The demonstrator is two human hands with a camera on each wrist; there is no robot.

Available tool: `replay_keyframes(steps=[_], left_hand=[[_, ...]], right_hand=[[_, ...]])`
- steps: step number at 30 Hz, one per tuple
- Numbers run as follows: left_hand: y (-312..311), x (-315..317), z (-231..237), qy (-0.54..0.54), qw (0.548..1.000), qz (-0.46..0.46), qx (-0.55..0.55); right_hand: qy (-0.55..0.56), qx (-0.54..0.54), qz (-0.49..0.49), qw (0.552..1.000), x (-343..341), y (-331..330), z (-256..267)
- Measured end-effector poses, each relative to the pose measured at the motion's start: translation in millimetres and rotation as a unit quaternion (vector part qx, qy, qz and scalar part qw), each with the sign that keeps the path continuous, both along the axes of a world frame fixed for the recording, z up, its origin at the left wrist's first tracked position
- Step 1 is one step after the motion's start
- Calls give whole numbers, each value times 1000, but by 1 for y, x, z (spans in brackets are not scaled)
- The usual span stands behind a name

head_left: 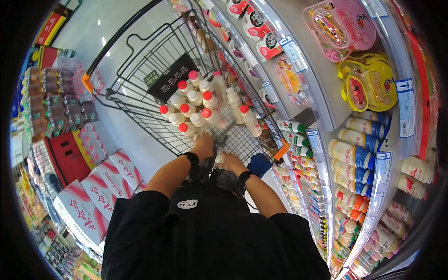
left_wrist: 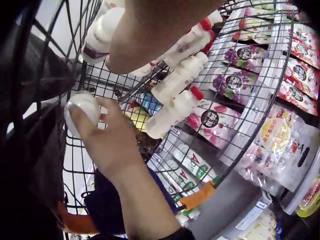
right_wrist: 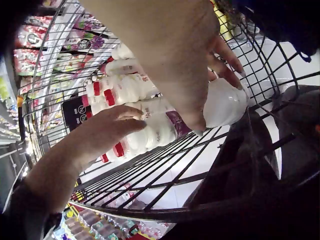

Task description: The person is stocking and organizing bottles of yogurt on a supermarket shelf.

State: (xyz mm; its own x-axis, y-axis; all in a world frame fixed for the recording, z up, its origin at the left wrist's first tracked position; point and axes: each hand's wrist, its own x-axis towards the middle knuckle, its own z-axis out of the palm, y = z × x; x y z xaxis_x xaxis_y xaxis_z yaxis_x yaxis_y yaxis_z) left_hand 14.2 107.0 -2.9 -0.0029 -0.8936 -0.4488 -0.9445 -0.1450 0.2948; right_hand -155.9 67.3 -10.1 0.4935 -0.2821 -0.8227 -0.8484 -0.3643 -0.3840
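Observation:
White drink bottles (head_left: 198, 96), most with red caps, stand grouped in the wire shopping cart (head_left: 122, 36). Several more lean or lie along its right side. My left hand (head_left: 203, 145) is at the near edge of the group. In the right wrist view, its thumb and fingers grip a white bottle with a purple band (right_wrist: 162, 125). My right hand (head_left: 229, 162), closer to my body, holds another white bottle (right_wrist: 227, 105) by its rounded end, thumb on one side and fingers on the other. That bottle's far end is hidden by the hand.
Refrigerated shelves on the right hold jelly pouches (head_left: 255, 24), pink and yellow packs (head_left: 371, 86) and rows of bottles (head_left: 351, 148). On the left stand drink cartons (head_left: 84, 205) and shrink-wrapped bottles (head_left: 56, 102). Orange corner pieces (head_left: 281, 150) mark the cart's rim.

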Motion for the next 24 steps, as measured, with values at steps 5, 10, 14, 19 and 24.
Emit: replay_keyframes(steps=[5, 10, 14, 19, 24], left_hand=[[5, -21, -12, 244, 957, -82, 134], [17, -15, -20, 262, 934, -96, 222], [21, -14, -19, 194, 937, -90, 275], [35, -21, -38, 237, 941, -116, 212], [46, -33, -62, 257, 939, -147, 175]], right_hand=[[15, 35, -74, 997, 1, 2, -26], [75, 177, -254, 948, 6, -1, -1], [91, 205, -385, 895, -4, 14, -12], [73, 207, -281, 934, -17, 30, -69], [10, 163, -166, 973, -19, 9, -39]])
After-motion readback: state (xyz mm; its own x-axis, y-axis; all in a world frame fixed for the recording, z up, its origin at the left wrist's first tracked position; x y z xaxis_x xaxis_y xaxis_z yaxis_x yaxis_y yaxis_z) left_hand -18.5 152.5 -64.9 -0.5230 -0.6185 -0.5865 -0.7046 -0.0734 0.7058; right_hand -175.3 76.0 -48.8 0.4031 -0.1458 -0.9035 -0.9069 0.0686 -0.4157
